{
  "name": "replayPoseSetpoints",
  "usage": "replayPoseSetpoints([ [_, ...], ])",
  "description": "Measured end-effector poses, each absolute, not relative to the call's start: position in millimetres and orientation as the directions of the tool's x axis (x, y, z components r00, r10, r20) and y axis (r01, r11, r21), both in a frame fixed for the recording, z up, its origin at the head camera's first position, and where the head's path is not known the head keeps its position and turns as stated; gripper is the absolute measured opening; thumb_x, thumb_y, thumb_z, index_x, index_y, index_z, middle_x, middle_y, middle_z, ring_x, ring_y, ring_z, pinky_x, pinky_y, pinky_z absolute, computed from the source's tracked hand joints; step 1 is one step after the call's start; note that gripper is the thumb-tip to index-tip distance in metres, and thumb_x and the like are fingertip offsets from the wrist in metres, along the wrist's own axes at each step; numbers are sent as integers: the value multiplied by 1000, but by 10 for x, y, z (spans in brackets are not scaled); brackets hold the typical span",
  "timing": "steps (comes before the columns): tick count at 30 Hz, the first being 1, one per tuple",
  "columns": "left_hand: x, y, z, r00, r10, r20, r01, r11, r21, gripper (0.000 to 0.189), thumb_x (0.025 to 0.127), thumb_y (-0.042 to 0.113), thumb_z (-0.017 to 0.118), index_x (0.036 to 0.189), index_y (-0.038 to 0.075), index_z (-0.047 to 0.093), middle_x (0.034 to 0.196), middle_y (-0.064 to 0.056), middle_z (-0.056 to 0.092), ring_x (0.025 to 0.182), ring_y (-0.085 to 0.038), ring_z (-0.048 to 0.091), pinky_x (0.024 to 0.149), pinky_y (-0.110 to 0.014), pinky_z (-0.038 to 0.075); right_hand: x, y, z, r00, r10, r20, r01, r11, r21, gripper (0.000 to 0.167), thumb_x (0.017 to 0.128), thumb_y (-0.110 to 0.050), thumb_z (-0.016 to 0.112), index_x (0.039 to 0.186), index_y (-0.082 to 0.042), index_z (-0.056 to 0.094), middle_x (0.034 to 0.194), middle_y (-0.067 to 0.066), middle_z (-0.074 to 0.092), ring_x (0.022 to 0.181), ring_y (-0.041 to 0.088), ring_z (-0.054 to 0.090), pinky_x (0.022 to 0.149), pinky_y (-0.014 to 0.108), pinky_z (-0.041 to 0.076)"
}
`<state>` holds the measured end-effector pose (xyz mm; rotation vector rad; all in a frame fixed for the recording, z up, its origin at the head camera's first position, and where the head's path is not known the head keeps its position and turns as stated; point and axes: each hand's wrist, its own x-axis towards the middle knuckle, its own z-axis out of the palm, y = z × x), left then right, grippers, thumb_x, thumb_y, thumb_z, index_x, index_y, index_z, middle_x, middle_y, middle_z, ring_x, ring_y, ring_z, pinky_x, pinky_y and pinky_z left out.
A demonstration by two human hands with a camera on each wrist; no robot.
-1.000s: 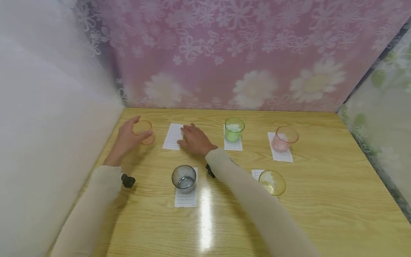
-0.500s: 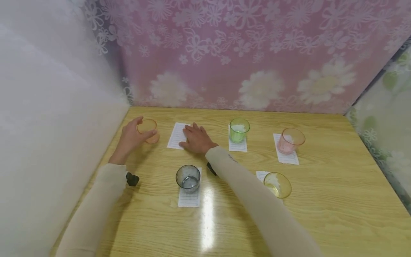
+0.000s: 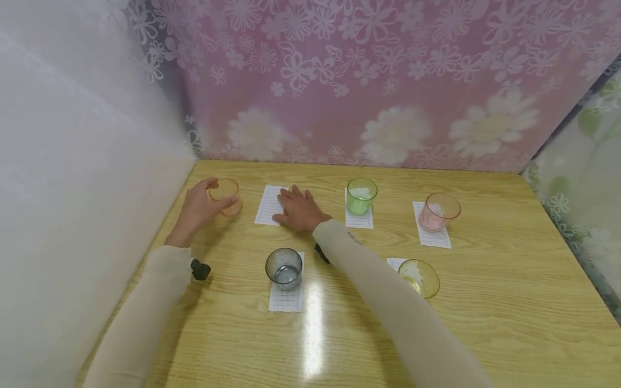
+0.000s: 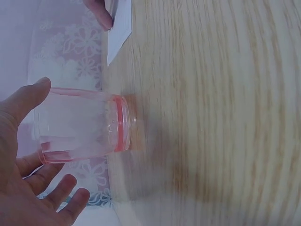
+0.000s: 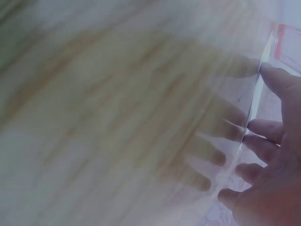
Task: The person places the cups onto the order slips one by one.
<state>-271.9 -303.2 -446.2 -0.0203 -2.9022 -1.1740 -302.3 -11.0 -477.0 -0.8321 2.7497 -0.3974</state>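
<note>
At the far left of the table, my left hand (image 3: 193, 211) holds an orange-tinted clear glass (image 3: 225, 189) near its rim. In the left wrist view, thumb and fingers lie on opposite sides of the glass (image 4: 80, 123); its base is close to the wood, and contact is hard to tell. Just right of it, a small slip of lined white paper (image 3: 268, 207) lies flat. My right hand (image 3: 302, 212) rests on the slip's right side with fingers extended. Seen from the right wrist, its fingertips touch the paper's edge (image 5: 257, 94).
A grey glass (image 3: 284, 269) stands on a lined slip nearer me. Further right are a green glass (image 3: 361, 197), a pink glass (image 3: 439, 211) and a yellow glass (image 3: 419, 280), each on or at its own slip. A wall (image 3: 87, 161) borders the table's left side.
The head view has shifted slightly, so everything appears a little further right. Relative to the table, the slip has moved slightly right under my right hand; the left hand keeps holding the orange glass.
</note>
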Motion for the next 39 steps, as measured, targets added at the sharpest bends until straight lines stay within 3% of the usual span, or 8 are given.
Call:
replayPoseSetpoints([
  [7,-2760,-2891,-4414,-998,42,54,67,721,690,100,94,56,83,166,0,41,161,-24,53,155,-44,42,125,-63,39,-3045,-68,-4763,-803,-576,-157,-511,799,-316,72,114,-51,54,172,-13,35,183,6,23,171,37,10,137,64,10],
  [14,-2832,-2709,-4401,-986,128,108,167,721,672,95,95,52,83,164,-1,44,158,-24,56,152,-43,47,123,-63,41,-3046,-1,-4735,-780,-604,-166,-525,774,-353,69,113,-48,58,168,-12,40,183,7,22,171,37,9,136,65,8],
  [28,-2929,-2364,-4380,-973,210,90,216,712,668,94,93,57,83,163,5,48,158,-18,58,152,-39,48,123,-61,41,-3027,108,-4705,-778,-589,-216,-496,788,-364,83,112,-51,59,175,-10,25,184,6,19,172,33,5,137,63,5],
  [39,-2950,-2162,-4452,-958,280,64,244,679,692,92,95,51,84,163,3,46,159,-18,57,153,-38,47,125,-60,40,-3005,220,-4736,-785,-584,-205,-478,783,-398,86,109,-51,65,174,-11,27,183,7,21,172,33,4,137,63,5],
])
